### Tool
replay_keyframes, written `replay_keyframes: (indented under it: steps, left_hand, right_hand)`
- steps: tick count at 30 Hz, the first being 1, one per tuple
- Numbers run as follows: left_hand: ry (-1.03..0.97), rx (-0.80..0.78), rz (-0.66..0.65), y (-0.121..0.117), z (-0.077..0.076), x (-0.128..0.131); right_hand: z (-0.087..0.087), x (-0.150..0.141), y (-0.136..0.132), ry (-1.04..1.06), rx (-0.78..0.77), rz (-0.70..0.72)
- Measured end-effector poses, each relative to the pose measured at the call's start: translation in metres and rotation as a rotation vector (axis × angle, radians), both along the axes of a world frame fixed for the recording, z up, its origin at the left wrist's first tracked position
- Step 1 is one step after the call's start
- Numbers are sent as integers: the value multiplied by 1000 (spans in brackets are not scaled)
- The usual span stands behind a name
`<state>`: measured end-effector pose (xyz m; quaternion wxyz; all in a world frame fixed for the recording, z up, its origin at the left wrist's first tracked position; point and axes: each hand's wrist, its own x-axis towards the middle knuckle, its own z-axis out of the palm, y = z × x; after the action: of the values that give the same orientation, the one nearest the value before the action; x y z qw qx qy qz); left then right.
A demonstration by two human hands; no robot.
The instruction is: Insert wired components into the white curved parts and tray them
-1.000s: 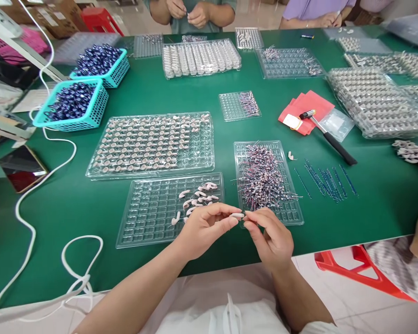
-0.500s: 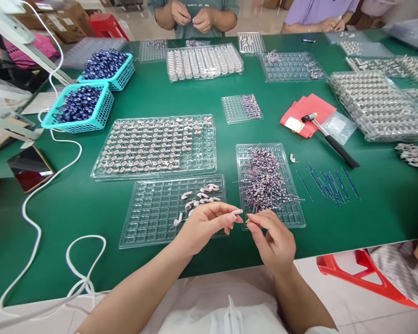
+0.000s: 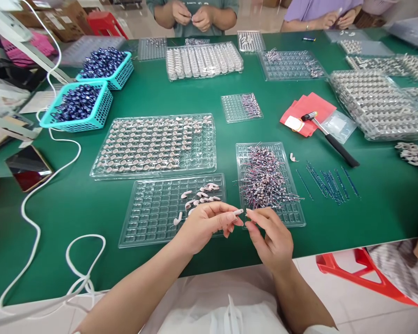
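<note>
Green tabletop (image 3: pixel 153 97), hammer (image 3: pixel 334 144) beyond right-hand fingers (image 3: pixel 263 220)

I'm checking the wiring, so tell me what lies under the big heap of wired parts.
Under the heap of wired parts is a clear compartmented tray, some bare cells showing at its near right corner. Its middle is covered, so the cells there cannot be seen.

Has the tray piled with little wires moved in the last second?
No. Judged against the hammer on the green table, the tray under the wires has stayed put.
</note>
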<state>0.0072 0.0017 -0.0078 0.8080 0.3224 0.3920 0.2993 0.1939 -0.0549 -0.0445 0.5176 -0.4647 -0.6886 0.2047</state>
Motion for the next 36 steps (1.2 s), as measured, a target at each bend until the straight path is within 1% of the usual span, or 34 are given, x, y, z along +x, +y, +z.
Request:
replay_keyframes:
  steps: [5,8,17,25,27,29,31,34,36]
  left_hand:
    - [-66,-158,1,3,3,1]
    - [-101,-201,-3,4,3,0]
    - [-138,-204,-7,4,2,-1]
    - [-114,-187,0,3,4,1]
    - [-98,-164,0,4,5,-1]
    - [-37,-71,-8,7,10,-7]
    - [119,116,-11,12,20,-20]
    - [538,451,27,19,35,-48]
    - [814,604,30,22,40,-67]
  right_hand:
    - [0,-1,0,-11,-12,2]
    - [0,-1,-1,-19,-13,-3]
    - [0,0,-1,-13,-14,-10]
    - [-1,-2,-2,-27,-41,-62]
    - [-1,-2,-2,-30,-40,-69]
    - [-1,-1,-3,-28,-38,-82]
    - [0,-1,-3,-23,-34,-106]
    - [0,0,-4,-18,-35,-129]
    - [-1,0,-4,-21,-42,-131]
